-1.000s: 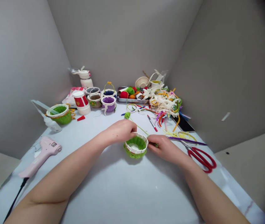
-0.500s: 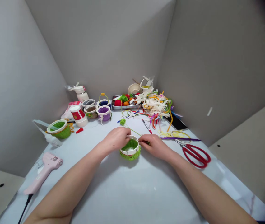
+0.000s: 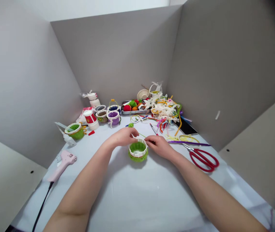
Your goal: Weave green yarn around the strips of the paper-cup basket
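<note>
Half a second ago the left hand (image 3: 124, 137) was bunched at the rim of the small green basket (image 3: 138, 155); now its thumb and forefinger stand parted there, though I can't tell whether they grip anything. The right hand (image 3: 160, 145) still has its fingers closed on green yarn (image 3: 141, 135) beside the basket, midway between the worktop's (image 3: 137, 196) side edges. Toward the far left corner, a red-and-white cup (image 3: 89, 117) bears a gold mark too small to read.
</note>
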